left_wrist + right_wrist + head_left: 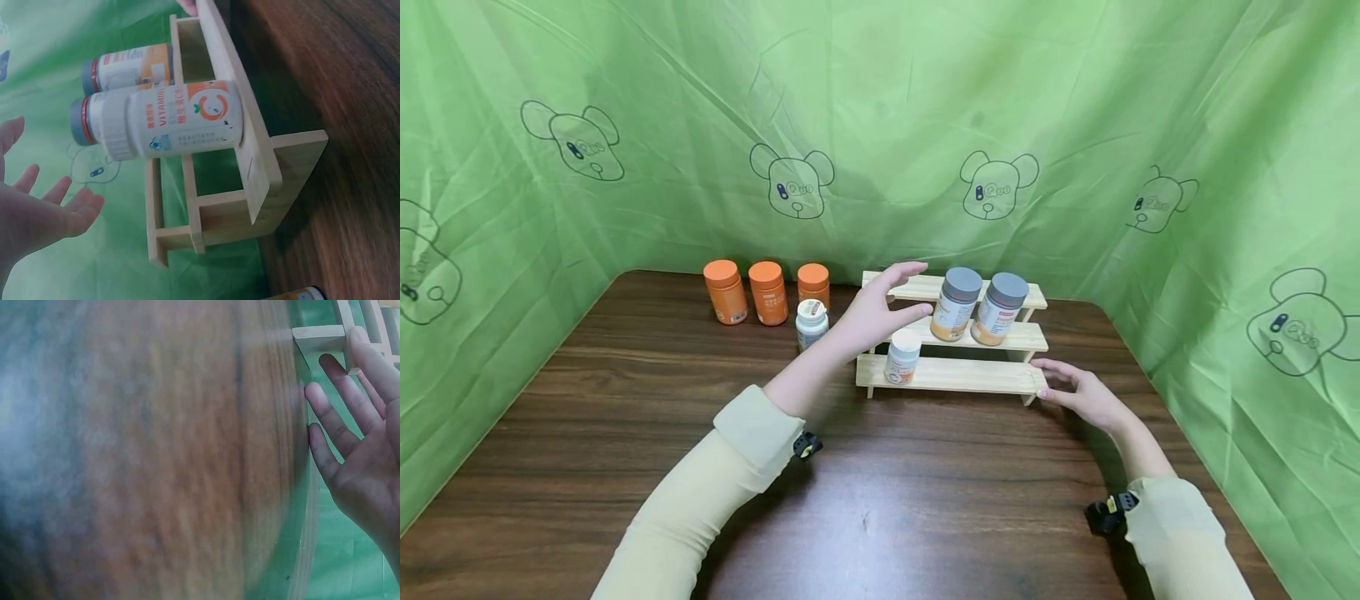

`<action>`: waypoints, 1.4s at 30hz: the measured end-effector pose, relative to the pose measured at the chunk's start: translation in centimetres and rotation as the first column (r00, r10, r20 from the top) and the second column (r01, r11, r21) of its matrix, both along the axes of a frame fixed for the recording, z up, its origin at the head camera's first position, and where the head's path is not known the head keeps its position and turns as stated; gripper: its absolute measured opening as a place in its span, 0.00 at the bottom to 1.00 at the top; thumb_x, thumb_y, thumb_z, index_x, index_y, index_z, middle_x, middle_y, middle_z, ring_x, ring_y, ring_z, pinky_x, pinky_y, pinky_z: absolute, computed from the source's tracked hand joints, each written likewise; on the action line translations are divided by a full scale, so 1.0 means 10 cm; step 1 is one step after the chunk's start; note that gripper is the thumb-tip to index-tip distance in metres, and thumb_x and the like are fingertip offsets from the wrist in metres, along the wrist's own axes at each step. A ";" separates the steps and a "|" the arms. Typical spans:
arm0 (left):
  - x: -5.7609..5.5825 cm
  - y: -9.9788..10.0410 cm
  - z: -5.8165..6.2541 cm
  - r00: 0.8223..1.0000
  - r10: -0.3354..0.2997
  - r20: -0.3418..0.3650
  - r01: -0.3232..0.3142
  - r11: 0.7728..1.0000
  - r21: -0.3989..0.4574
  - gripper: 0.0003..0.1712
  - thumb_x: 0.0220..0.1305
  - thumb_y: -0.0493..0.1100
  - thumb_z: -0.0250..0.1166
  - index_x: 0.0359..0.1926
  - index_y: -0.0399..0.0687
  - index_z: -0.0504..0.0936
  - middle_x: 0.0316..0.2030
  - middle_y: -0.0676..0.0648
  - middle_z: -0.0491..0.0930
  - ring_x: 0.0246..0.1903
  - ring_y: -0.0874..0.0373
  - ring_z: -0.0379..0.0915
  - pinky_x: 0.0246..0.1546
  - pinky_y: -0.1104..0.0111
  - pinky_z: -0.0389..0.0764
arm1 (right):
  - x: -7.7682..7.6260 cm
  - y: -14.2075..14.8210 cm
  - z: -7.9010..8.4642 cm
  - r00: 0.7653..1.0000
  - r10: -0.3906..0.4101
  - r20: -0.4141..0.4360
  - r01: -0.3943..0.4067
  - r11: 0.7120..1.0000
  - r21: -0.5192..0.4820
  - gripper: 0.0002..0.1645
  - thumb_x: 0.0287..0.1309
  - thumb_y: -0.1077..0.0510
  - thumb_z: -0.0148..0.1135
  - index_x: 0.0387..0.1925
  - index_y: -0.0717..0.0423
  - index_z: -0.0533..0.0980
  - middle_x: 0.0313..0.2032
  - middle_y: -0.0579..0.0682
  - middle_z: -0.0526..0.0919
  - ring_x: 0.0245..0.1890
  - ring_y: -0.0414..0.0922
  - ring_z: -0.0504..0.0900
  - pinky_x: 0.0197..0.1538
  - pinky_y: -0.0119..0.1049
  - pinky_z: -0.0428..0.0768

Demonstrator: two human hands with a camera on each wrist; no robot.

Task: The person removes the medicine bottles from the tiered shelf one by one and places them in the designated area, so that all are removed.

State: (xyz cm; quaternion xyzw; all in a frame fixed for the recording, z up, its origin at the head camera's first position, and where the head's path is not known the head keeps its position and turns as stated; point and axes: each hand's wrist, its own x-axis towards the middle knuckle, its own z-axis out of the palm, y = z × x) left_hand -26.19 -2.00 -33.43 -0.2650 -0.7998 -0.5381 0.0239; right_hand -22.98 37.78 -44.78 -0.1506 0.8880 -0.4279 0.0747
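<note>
A three-tier wooden display rack [955, 374] stands on the table. My left hand [868, 312] is raised over the rack's left end, fingers spread and nothing in them. Just below it, a white vitamin C bottle [187, 119] stands on the bottom tier. Two grey-capped bottles [957, 304] [999, 309] stand on the middle tier, to the right of this hand. At the right end of the bottom tier, my right hand [1081, 397] grips the rack's corner between thumb [369, 356] and forefinger; its other fingers are loosely extended.
Three orange bottles [726, 293] [769, 295] [814, 283] stand at the table's back left. A small white-capped bottle [812, 323] is in front of the rightmost one, beside my left forearm. Green printed cloth [880, 108] hangs behind and along both sides of the dark wooden table [850, 517].
</note>
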 end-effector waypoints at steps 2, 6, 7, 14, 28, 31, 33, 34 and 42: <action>-0.02 0.04 -0.02 1.000 -0.001 -0.001 0.001 1.000 -0.005 0.35 0.59 0.52 0.67 0.66 0.60 0.65 0.65 0.57 0.66 0.65 0.55 0.60 0.61 0.58 0.66 | 0.00 0.00 0.00 1.000 0.001 0.000 -0.001 1.000 -0.002 0.33 0.60 0.55 0.62 0.65 0.57 0.65 0.54 0.61 0.78 0.49 0.32 0.76 0.48 0.21 0.72; -0.09 0.13 -0.06 1.000 -0.020 0.015 0.020 0.999 0.028 0.35 0.59 0.50 0.67 0.66 0.58 0.65 0.65 0.55 0.66 0.65 0.52 0.59 0.62 0.57 0.66 | 0.00 0.01 0.00 1.000 0.005 0.002 -0.005 1.000 -0.010 0.33 0.60 0.55 0.62 0.65 0.57 0.65 0.54 0.60 0.78 0.49 0.32 0.76 0.47 0.21 0.72; -0.11 0.15 -0.07 0.999 -0.026 0.026 0.025 0.999 0.038 0.36 0.59 0.50 0.67 0.66 0.58 0.65 0.66 0.55 0.65 0.66 0.52 0.59 0.62 0.56 0.65 | -0.01 0.01 0.00 1.000 0.004 0.001 -0.004 1.000 -0.012 0.33 0.60 0.56 0.62 0.65 0.57 0.65 0.54 0.61 0.78 0.48 0.31 0.76 0.47 0.21 0.72; -0.25 0.28 -0.17 0.991 -0.066 0.116 0.051 0.991 0.125 0.36 0.59 0.47 0.67 0.67 0.58 0.64 0.66 0.45 0.64 0.65 0.49 0.61 0.63 0.54 0.65 | -0.02 0.02 -0.01 1.000 0.009 -0.005 -0.009 1.000 -0.018 0.33 0.60 0.56 0.63 0.65 0.58 0.65 0.54 0.61 0.77 0.49 0.31 0.76 0.47 0.21 0.72; -0.35 0.44 -0.19 0.977 -0.117 0.176 0.081 0.977 0.198 0.34 0.60 0.43 0.67 0.66 0.55 0.66 0.65 0.47 0.66 0.63 0.49 0.63 0.62 0.63 0.67 | -0.03 0.03 -0.03 1.000 0.008 -0.017 -0.008 1.000 -0.004 0.33 0.60 0.56 0.63 0.64 0.58 0.65 0.52 0.62 0.78 0.47 0.32 0.77 0.46 0.23 0.74; -0.37 0.46 -0.19 0.981 -0.106 0.162 0.076 0.980 0.182 0.33 0.59 0.43 0.67 0.65 0.55 0.67 0.63 0.48 0.68 0.62 0.51 0.65 0.61 0.64 0.68 | -0.03 0.03 -0.04 1.000 0.012 -0.020 -0.012 1.000 -0.009 0.33 0.59 0.57 0.63 0.64 0.58 0.65 0.52 0.63 0.78 0.47 0.31 0.77 0.46 0.22 0.74; -0.38 0.48 -0.19 0.982 -0.099 0.158 0.071 0.982 0.176 0.33 0.59 0.43 0.67 0.65 0.56 0.68 0.63 0.48 0.69 0.61 0.52 0.66 0.61 0.63 0.68 | -0.03 0.04 -0.04 1.000 0.013 -0.020 -0.013 1.000 -0.012 0.33 0.59 0.57 0.63 0.64 0.59 0.65 0.52 0.63 0.78 0.47 0.31 0.77 0.46 0.22 0.74; -0.39 0.49 -0.19 0.983 -0.095 0.159 0.067 0.983 0.173 0.32 0.59 0.43 0.67 0.64 0.56 0.68 0.62 0.48 0.69 0.61 0.52 0.66 0.61 0.62 0.68 | -0.03 0.04 -0.04 1.000 0.013 -0.021 -0.013 1.000 -0.012 0.33 0.59 0.57 0.63 0.64 0.59 0.65 0.52 0.63 0.78 0.47 0.31 0.77 0.46 0.22 0.74; -0.44 0.54 -0.19 0.979 -0.087 0.186 0.056 0.984 0.170 0.31 0.59 0.44 0.67 0.63 0.58 0.69 0.62 0.51 0.69 0.60 0.55 0.66 0.61 0.61 0.69 | -0.04 0.05 -0.05 1.000 0.017 -0.020 -0.018 1.000 -0.018 0.33 0.59 0.57 0.63 0.64 0.58 0.65 0.52 0.63 0.78 0.46 0.32 0.78 0.46 0.23 0.74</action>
